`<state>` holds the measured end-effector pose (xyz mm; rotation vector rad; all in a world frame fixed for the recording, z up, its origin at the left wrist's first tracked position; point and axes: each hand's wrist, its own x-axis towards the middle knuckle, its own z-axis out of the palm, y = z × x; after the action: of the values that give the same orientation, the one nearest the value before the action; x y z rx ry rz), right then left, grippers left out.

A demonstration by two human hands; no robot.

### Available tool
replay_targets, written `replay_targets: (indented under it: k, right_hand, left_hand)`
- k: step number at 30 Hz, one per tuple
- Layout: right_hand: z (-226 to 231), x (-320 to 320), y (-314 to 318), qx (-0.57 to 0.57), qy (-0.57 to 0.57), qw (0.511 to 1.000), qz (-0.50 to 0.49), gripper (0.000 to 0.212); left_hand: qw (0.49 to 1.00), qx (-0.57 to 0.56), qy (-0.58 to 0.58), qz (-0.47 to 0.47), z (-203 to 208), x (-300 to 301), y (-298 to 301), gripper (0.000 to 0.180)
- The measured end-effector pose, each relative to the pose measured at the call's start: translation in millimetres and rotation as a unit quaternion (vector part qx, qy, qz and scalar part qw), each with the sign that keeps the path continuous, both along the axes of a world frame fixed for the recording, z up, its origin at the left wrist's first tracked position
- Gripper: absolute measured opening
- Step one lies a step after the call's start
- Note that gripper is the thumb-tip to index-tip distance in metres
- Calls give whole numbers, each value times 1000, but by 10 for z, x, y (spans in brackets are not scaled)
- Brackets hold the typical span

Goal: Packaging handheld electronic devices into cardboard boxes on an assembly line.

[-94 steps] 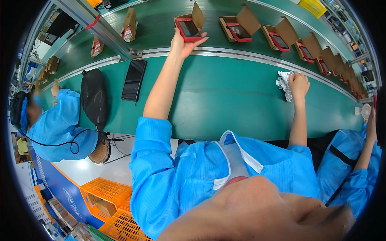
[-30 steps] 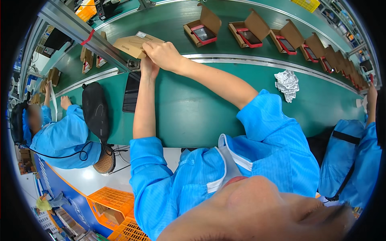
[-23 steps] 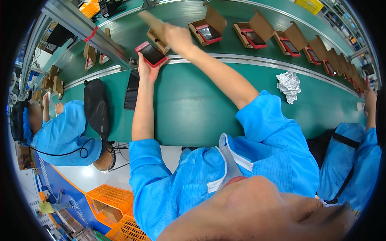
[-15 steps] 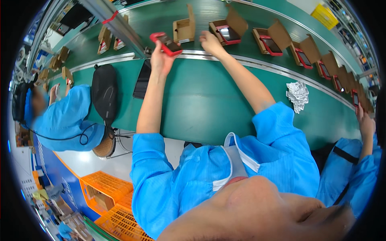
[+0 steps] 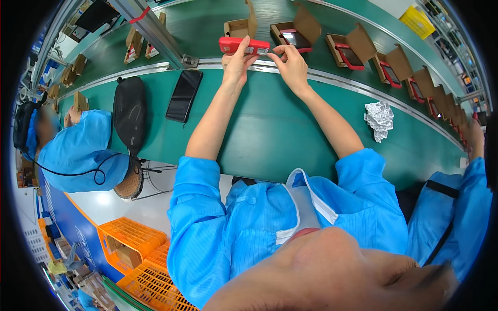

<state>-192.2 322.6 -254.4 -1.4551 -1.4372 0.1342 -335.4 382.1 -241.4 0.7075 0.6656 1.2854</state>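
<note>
My left hand (image 5: 236, 67) grips a red-cased handheld device (image 5: 231, 43) with small white labels on the side turned toward me. The device is held level above the metal rail, in front of an open cardboard box. My right hand (image 5: 292, 68) is at the device's right end, thumb and forefinger drawn together at its corner. Anything pinched between those fingertips is too small to make out. Just behind my right hand, another open cardboard box (image 5: 276, 32) holds a red device (image 5: 296, 39) with a dark screen.
More open boxes with red devices (image 5: 350, 56) line the green conveyor to the right. A silver bunch of label strips (image 5: 379, 121) lies on the green table (image 5: 270, 129). Left are a black phone (image 5: 184, 96), a dark pouch (image 5: 129, 111) and a metal post (image 5: 155, 36). Co-workers sit both sides.
My left hand has moved right and turned the device, from its screen showing to its labelled side. My right hand has come from the box to the device's right end.
</note>
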Motion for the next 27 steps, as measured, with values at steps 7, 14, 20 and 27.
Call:
replay_targets:
  k: [7, 14, 20, 27]
  right_hand:
    - [-47, -86, 111, -18, 117, 992, -47, 28]
    - [-40, -146, 132, 43, 92, 991, -92, 22]
    - [-53, -162, 145, 62, 66, 991, -100, 19]
    - [-75, -122, 177, 122, 24, 991, -41, 14]
  left_hand:
    - [998, 15, 34, 59, -70, 175, -97, 33]
    - [994, 14, 3, 108, -113, 264, -153, 35]
    - [993, 9, -17, 115, -148, 289, -142, 37]
    - [994, 15, -15, 108, -169, 282, -112, 34]
